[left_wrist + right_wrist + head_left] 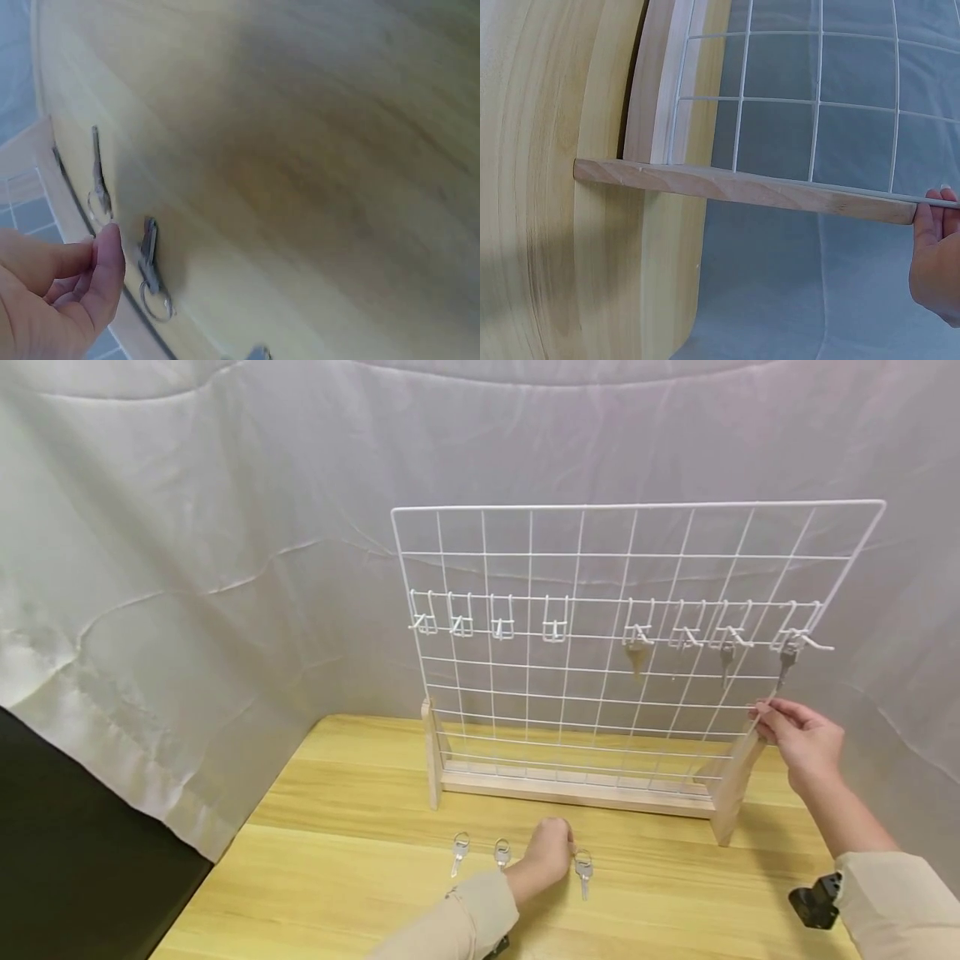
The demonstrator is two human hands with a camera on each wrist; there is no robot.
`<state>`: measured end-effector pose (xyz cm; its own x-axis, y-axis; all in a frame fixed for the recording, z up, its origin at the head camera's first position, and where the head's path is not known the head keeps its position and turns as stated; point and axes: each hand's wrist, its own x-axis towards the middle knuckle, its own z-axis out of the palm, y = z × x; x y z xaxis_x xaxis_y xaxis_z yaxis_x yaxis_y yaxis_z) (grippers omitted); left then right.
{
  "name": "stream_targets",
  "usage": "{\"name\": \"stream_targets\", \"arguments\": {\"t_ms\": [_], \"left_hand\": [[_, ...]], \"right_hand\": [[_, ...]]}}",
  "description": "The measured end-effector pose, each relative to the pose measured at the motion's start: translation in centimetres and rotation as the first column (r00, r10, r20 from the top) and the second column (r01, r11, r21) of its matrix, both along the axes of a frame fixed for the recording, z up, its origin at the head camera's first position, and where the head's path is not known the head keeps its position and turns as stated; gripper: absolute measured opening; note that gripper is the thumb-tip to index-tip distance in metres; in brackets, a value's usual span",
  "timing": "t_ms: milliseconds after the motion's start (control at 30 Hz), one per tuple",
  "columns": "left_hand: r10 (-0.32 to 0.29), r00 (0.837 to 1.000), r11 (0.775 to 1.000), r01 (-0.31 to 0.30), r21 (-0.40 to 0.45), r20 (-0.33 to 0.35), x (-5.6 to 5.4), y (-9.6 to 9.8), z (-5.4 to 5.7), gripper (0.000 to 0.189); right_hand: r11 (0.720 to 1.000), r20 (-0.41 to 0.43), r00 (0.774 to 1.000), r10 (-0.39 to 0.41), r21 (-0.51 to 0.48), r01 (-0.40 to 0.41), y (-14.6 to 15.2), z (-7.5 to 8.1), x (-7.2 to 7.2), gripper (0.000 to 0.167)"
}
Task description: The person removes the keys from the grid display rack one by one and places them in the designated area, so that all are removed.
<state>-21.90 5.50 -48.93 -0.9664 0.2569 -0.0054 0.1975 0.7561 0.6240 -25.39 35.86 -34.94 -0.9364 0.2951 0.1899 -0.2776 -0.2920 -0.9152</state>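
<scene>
Head view, left to right: 2 keys (460, 850) lie on the wooden table (330, 827), then comes the left hand (550, 847), then the rightmost key (584, 870) just beside its fingertips. Left is easily the nearer hand. That key is to the right of the grip, ring end toward the white wire grid (637, 506), blade pointing roughly back at the person. Left thumb and fingers look almost together, but can't tell if they've pinched it. Right hand (806, 743) grips the grid's edge, fingers curled round, where the upright (731, 797) tops out.
</scene>
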Motion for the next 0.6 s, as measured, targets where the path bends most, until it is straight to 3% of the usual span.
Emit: {"name": "stream_targets", "arguments": {"t_ms": [100,200,300,467,600], "left_hand": [[-0.038,0.999,0.995,0.037,0.095,0.012,-0.2,-1.2,0.9,0.007],[-0.109,0.992,0.983,0.116,0.140,-0.062,-0.8,-2.5,2.3,0.016],[-0.157,0.969,0.969,0.189,0.160,-0.192,-1.6,-3.8,4.1,0.022],[-0.136,0.938,0.945,0.220,0.244,-0.320,-2.4,-5.8,7.6,0.024],[-0.104,0.897,0.936,0.234,0.262,-0.431,-2.6,-7.1,10.4,0.024]], "right_hand": [[1.000,0.015,1.000,0.002,0.002,-0.003,0.0,0.0,0.1,0.024],[1.000,0.038,0.999,-0.003,0.006,0.003,0.0,0.1,0.2,0.026],[1.000,0.055,0.998,-0.007,0.015,0.006,0.1,0.2,0.2,0.028],[1.000,0.061,0.998,-0.001,0.011,0.000,0.3,0.4,0.0,0.027],[1.000,0.058,0.998,0.000,0.005,-0.001,0.2,0.4,0.0,0.027]]}}
